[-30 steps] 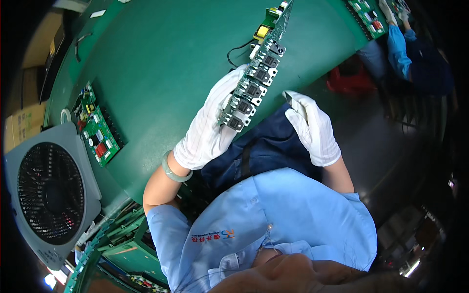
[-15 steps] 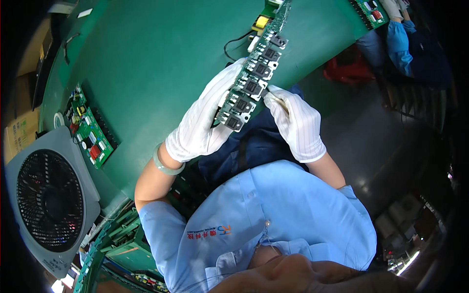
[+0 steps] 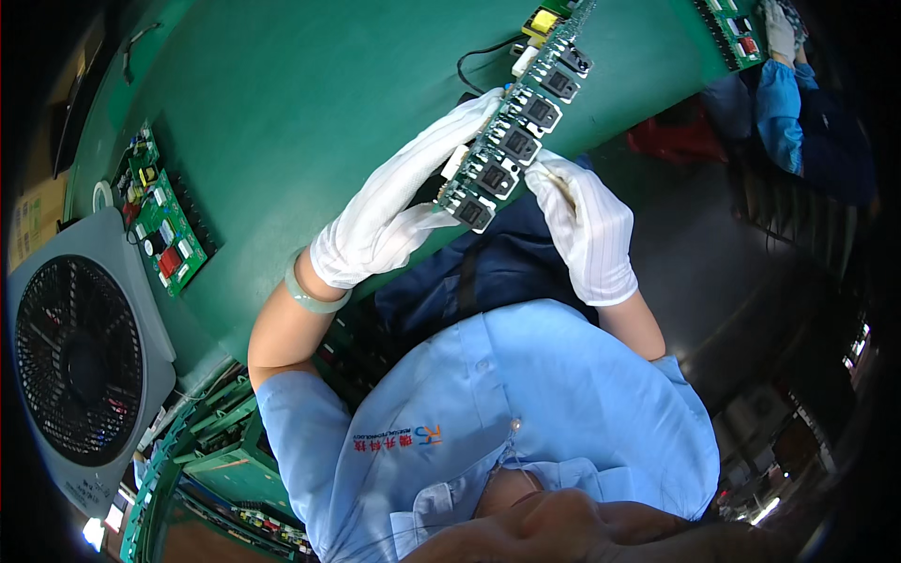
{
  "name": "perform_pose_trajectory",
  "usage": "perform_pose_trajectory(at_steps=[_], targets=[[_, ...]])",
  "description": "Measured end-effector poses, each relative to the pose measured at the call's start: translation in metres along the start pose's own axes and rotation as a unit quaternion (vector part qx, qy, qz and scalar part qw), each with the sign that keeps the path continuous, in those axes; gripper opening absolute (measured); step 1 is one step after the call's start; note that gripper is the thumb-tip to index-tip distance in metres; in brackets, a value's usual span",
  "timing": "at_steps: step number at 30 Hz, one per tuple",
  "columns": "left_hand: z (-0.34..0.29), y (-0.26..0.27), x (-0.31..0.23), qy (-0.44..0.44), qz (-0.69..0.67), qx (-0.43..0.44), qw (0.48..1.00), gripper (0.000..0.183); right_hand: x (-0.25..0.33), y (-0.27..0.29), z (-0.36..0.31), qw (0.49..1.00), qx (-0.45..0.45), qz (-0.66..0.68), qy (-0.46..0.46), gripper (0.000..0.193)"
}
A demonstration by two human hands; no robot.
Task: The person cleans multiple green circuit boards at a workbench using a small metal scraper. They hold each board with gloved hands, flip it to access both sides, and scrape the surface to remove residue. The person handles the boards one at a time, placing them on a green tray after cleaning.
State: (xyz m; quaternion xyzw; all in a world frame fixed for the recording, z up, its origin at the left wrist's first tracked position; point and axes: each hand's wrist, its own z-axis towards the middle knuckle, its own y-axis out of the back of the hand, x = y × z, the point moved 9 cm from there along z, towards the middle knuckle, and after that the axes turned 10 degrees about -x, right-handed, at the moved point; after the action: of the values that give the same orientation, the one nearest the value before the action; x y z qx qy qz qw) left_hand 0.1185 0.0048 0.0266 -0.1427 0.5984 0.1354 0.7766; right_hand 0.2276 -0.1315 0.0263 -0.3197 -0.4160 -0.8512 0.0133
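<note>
A long green circuit board [image 3: 507, 129] is tilted on its edge above the front edge of the green table. A row of several black flat components with metal tabs runs along its side. My left hand [image 3: 389, 202], in a white glove, grips the board's near end from the left. My right hand [image 3: 589, 225], also gloved, is closed at the board's right side, its thumb and fingertips pinched beside one of the components. What lies between those fingertips is hidden. A yellow part [image 3: 543, 22] and a black cable [image 3: 466, 77] show at the board's far side.
Another populated circuit board [image 3: 178, 235] lies on the green table [image 3: 310, 103] at left, beside a grey box fan [image 3: 80, 366]. A further board [image 3: 730, 33] lies at the far right, near a co-worker's gloved hand [image 3: 779, 33]. A red stool [image 3: 671, 133] stands beyond the table.
The held board has shifted right and slightly away from me, with both hands moving along. My right fingertips stay at its side. The view has shifted a little.
</note>
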Motion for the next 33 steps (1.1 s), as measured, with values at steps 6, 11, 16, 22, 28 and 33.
perform_pose_trajectory(at_steps=[6, 11, 16, 22, 28, 33], targets=[[0.0, -0.002, -0.009, -0.046, 0.026, 0.013, 0.999, 0.065, 0.014, 0.003, -0.001, 0.999, 0.028, 0.009, 0.027, 0.023], [0.0, -0.002, -0.004, -0.067, 0.062, 0.018, 0.996, 0.064, 0.018, -0.002, -0.008, 0.998, 0.055, 0.012, 0.042, 0.021], [-0.002, 0.0, -0.003, -0.094, 0.075, 0.015, 0.993, 0.065, 0.017, -0.002, -0.004, 0.998, 0.03, 0.033, 0.04, 0.019], [-0.003, 0.0, -0.005, -0.093, 0.065, 0.008, 0.994, 0.069, 0.017, -0.003, -0.005, 0.998, 0.026, 0.04, 0.05, 0.019], [-0.001, 0.0, -0.008, -0.111, 0.045, 0.012, 0.993, 0.067, 0.02, -0.006, -0.008, 0.995, 0.083, 0.051, 0.034, 0.023], [-0.002, 0.0, -0.008, -0.11, 0.058, 0.018, 0.992, 0.066, 0.021, 0.0, -0.006, 0.995, 0.07, 0.064, 0.022, 0.028]])
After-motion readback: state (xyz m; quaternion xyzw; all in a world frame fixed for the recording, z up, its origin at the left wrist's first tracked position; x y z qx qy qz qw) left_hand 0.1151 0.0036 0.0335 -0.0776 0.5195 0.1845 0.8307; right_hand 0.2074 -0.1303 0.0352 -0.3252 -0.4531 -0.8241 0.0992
